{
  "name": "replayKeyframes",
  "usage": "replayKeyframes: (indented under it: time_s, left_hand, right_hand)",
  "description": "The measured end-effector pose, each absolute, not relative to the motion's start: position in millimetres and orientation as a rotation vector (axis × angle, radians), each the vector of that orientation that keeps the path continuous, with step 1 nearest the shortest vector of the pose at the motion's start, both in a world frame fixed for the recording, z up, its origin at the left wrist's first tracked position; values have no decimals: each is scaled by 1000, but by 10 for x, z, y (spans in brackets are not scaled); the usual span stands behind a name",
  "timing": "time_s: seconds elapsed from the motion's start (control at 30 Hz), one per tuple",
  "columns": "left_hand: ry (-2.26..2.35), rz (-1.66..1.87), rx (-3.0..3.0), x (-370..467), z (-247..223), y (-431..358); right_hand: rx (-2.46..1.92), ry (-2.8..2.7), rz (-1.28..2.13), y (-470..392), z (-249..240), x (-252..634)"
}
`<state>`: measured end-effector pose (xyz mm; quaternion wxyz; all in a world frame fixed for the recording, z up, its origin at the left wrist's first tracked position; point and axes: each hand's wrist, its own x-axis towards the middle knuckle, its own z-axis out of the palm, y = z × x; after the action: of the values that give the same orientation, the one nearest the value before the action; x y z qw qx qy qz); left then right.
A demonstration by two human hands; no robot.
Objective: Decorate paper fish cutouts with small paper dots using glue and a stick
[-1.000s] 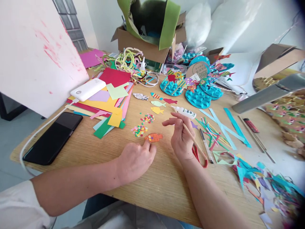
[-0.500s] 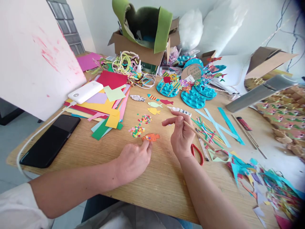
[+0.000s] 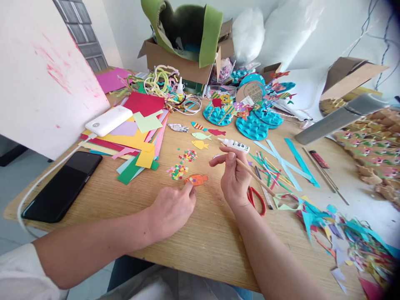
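Table: wood; bare stretch between the forearms out to the near edge, leaving the elbows room.

Left hand: loosely curled, fingertips on the orange paper fish's near side, probably to steady it; pinch or simple press, cannot tell.

Right hand: gripping a slim wooden stick pen-fashion, raised clear of the fish, perhaps for fine control.

Red-handled scissors: partly hidden behind the right wrist; pen just beside, both crowding that side.

Mobile phone: flat near the table's left edge, well apart from the hands.

Orange paper fish: flat on the table between the hands, dots on its body; bare wood to its right.

Paper dots: two loose heaps just beyond the fish, seemingly placed within easy reach.

Glue bottle: on its side beyond the right hand.

Yellow paper fish: with four others, grouped apart, presumably to keep the working spot free.

Power bank: atop coloured paper sheets.
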<state>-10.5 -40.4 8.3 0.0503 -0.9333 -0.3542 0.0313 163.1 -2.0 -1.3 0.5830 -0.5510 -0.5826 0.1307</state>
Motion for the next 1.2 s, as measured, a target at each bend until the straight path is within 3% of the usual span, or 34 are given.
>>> replayKeyframes:
  time_s: [0.9, 1.2]
  left_hand:
    - [-1131, 142, -2891, -108, 89, -364]
    - [-1138, 115, -2887, -95, 90, -396]
  right_hand:
    - [-1233, -1376, 311, -39, 16, 1607]
    - [-1294, -1432, 520, 5, -7, 1565]
